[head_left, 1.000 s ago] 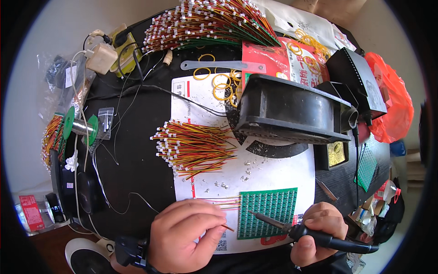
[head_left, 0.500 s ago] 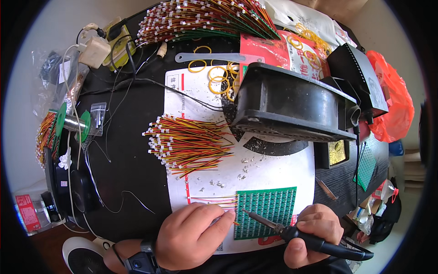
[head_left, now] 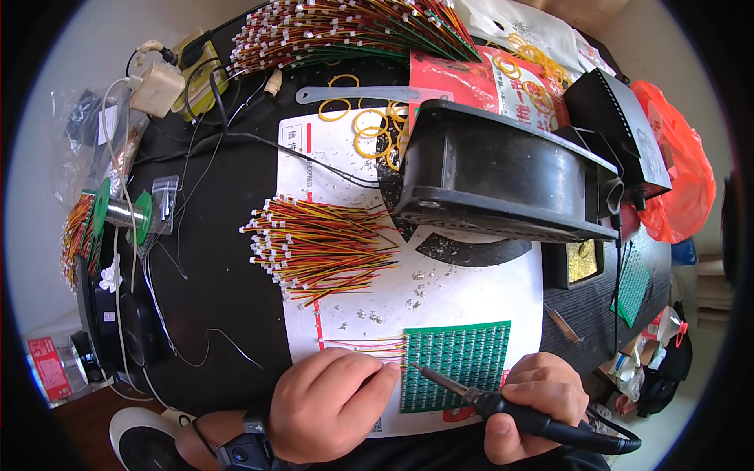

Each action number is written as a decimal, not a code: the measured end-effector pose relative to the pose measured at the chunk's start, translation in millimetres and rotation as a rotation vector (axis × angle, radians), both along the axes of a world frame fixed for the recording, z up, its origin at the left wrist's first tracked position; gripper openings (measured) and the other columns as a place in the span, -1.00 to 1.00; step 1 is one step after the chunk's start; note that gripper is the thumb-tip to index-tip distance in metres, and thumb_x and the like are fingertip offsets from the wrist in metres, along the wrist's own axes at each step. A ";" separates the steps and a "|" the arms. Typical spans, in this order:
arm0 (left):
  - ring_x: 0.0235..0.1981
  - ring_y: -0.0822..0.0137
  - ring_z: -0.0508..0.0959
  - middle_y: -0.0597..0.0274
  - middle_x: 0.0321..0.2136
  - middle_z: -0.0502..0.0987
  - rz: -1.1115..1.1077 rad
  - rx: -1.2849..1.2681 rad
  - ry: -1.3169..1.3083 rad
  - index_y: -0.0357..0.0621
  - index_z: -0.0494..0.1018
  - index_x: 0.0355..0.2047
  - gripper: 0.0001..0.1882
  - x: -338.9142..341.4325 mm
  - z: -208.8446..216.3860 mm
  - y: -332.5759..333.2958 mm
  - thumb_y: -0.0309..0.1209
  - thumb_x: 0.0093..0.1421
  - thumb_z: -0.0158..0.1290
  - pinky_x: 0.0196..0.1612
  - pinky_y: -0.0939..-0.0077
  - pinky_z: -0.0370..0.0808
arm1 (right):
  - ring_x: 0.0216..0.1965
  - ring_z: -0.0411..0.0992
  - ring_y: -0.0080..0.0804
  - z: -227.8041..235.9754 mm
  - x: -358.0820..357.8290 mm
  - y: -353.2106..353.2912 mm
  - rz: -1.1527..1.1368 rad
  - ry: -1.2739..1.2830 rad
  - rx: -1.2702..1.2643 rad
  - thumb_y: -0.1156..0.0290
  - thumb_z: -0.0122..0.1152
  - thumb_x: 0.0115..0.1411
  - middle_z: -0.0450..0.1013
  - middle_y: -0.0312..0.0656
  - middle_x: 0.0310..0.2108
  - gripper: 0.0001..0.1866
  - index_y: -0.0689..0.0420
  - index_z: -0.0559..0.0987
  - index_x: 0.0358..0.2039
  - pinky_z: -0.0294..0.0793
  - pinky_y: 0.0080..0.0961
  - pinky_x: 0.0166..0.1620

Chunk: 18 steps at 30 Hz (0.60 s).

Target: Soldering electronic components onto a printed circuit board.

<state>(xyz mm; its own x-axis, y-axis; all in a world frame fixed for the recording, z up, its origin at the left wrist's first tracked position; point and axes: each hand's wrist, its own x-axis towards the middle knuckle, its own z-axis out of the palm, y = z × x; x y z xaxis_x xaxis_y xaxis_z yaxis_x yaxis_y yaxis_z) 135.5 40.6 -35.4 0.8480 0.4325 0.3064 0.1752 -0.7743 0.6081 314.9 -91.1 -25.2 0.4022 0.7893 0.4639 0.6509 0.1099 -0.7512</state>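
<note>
Green board [head_left: 459, 373], pale-gridded; black-handled soldering iron [head_left: 528, 419].

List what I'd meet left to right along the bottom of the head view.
White round device → black wrist device → left hand → green circuit board → right hand.

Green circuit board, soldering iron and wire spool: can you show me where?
Green circuit board [head_left: 465, 359], head view: its middle.
Soldering iron [head_left: 532, 422], head view: black handle.
Wire spool [head_left: 118, 209], head view: silver winding.
</note>
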 end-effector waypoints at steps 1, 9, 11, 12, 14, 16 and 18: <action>-0.54 0.17 0.55 0.11 -0.43 0.55 0.000 -0.011 0.001 -0.35 0.65 -0.31 -0.69 -1.8 -2.7 -0.1 -0.71 -0.15 0.22 -0.49 0.39 0.52 | -0.73 0.35 -0.46 0.0 -0.2 0.1 -0.003 -0.004 -0.007 0.24 0.44 -0.01 0.38 -0.22 -0.72 -0.65 0.21 0.50 -0.42 0.35 -0.55 -0.61; -0.55 0.19 0.53 0.13 -0.43 0.54 0.036 0.002 0.038 -0.35 0.65 -0.30 -0.68 -10.3 -5.2 0.0 -0.71 -0.17 0.22 -0.50 0.40 0.50 | -0.73 0.36 -0.44 -10.4 -7.4 9.2 0.050 0.028 0.022 0.27 0.42 0.04 0.38 -0.21 -0.71 -0.67 0.24 0.49 -0.41 0.34 -0.53 -0.62; -0.55 0.19 0.53 0.14 -0.43 0.54 0.013 0.008 0.023 -0.35 0.65 -0.30 -0.67 -1.7 1.5 0.7 -0.71 -0.17 0.22 -0.50 0.40 0.50 | -0.73 0.36 -0.46 -1.8 -5.4 5.3 -0.004 -0.022 -0.030 0.21 0.44 0.03 0.37 -0.23 -0.73 -0.65 0.20 0.49 -0.42 0.35 -0.55 -0.62; -0.55 0.19 0.53 0.13 -0.43 0.53 0.006 0.007 0.010 -0.35 0.65 -0.30 -0.67 0.0 1.5 0.5 -0.71 -0.17 0.21 -0.50 0.40 0.50 | -0.73 0.36 -0.46 1.3 -5.1 4.2 -0.013 -0.032 -0.040 0.21 0.44 0.03 0.37 -0.23 -0.73 -0.65 0.20 0.49 -0.42 0.35 -0.55 -0.62; -0.55 0.19 0.53 0.13 -0.43 0.53 0.011 0.015 0.007 -0.35 0.65 -0.30 -0.67 -0.1 -0.4 -0.2 -0.71 -0.18 0.21 -0.50 0.40 0.50 | -0.73 0.36 -0.47 0.9 -5.5 4.5 -0.016 -0.033 -0.050 0.21 0.43 0.03 0.37 -0.23 -0.73 -0.64 0.20 0.49 -0.43 0.35 -0.55 -0.62; -0.55 0.19 0.53 0.13 -0.43 0.53 0.014 0.016 0.013 -0.36 0.64 -0.30 -0.67 -0.6 -0.6 -0.3 -0.71 -0.18 0.21 -0.50 0.40 0.51 | -0.73 0.36 -0.47 -0.2 -6.1 4.8 -0.018 -0.031 -0.056 0.20 0.43 0.04 0.37 -0.24 -0.73 -0.64 0.20 0.49 -0.43 0.35 -0.55 -0.62; -0.55 0.19 0.53 0.13 -0.43 0.53 0.016 0.021 0.015 -0.36 0.65 -0.30 -0.67 -1.4 -0.9 -0.1 -0.71 -0.18 0.21 -0.49 0.40 0.51 | -0.72 0.36 -0.45 -3.7 -6.8 5.8 0.020 0.001 -0.017 0.25 0.42 0.06 0.37 -0.22 -0.72 -0.66 0.22 0.48 -0.41 0.34 -0.54 -0.61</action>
<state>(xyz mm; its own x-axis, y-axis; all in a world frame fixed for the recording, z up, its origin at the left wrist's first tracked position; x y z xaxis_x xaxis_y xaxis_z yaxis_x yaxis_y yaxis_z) 134.1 40.5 -36.3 0.8457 0.4398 0.3024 0.1970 -0.7838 0.5890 308.0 -85.3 -28.8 0.3869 0.8050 0.4497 0.6481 0.1095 -0.7536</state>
